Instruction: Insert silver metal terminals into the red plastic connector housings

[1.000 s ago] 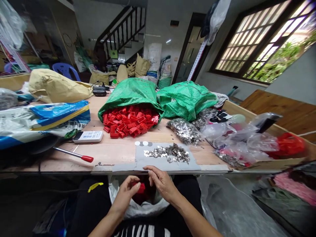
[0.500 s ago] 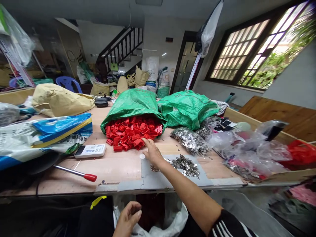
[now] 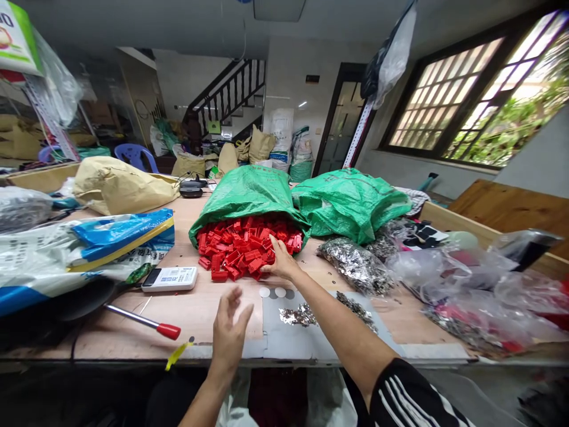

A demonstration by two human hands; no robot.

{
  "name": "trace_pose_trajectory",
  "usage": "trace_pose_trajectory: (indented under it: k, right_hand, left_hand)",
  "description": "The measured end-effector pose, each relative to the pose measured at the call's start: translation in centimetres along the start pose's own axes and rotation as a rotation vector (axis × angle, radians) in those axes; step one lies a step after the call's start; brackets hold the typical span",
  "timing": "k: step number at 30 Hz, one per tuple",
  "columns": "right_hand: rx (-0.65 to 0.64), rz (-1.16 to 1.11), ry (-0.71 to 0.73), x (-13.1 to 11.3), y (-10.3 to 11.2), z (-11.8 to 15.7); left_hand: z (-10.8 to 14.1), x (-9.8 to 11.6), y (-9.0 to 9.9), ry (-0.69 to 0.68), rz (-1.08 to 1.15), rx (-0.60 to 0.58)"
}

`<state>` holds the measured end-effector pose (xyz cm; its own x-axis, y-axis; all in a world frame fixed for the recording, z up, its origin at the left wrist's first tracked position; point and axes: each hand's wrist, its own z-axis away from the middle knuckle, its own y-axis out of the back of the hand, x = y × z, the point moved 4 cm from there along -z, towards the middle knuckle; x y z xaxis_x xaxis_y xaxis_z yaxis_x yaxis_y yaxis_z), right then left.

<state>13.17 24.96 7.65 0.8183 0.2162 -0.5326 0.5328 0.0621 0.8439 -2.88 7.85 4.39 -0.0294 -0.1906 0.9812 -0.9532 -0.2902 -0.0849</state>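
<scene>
Small red plastic housings [image 3: 240, 249] spill in a heap from the mouth of a green woven sack [image 3: 253, 190] lying on the table. My right hand [image 3: 282, 261] reaches to the right side of this heap, its fingers spread and touching or just over the housings. Over the table's near side, my left hand [image 3: 231, 326] is raised with thumb and fingers apart and nothing in it. Small shiny metal pieces [image 3: 296, 315] lie on a grey mat [image 3: 288, 341] under my right forearm. Flat round discs [image 3: 280, 292] sit at the mat's far edge.
A digital device [image 3: 170, 279] and a red-handled lever [image 3: 168, 330] are on the left. Another green sack [image 3: 351, 201], a clear bag of metal pieces [image 3: 355, 267] and crumpled plastic bags [image 3: 453, 267] fill the right. Below the table edge hangs an open white sack [image 3: 331, 397].
My left hand has risen from below the table edge to above the tabletop. My right hand has moved farther onto the red heap. The view has shifted slightly, uncovering more metal pieces.
</scene>
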Motion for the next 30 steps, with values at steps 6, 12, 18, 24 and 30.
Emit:
trace_pose_trajectory:
  k: [6,12,18,24,30]
  right_hand:
    - [-0.078,-0.004,0.016,0.6,0.3,-1.9]
    - [-0.137,-0.015,0.051,0.5,-0.5,-2.3]
    - [-0.202,-0.040,0.176,-1.4,-2.6,-0.4]
    - [-0.268,-0.045,0.322,-3.9,-3.8,2.0]
    - [-0.395,-0.118,0.470,-5.9,-4.1,4.6]
  left_hand:
    - [-7.7,-2.0,0.8,-0.130,-0.651,0.294]
    - [-11.3,-3.7,1.0,0.001,-0.858,0.131]
    - [-10.6,-4.3,0.7,-0.155,-0.876,0.109]
    - [-7.1,-4.1,2.5,-0.352,-0.899,0.226]
    - [-3.0,-3.7,4.3,-0.505,-0.950,0.294]
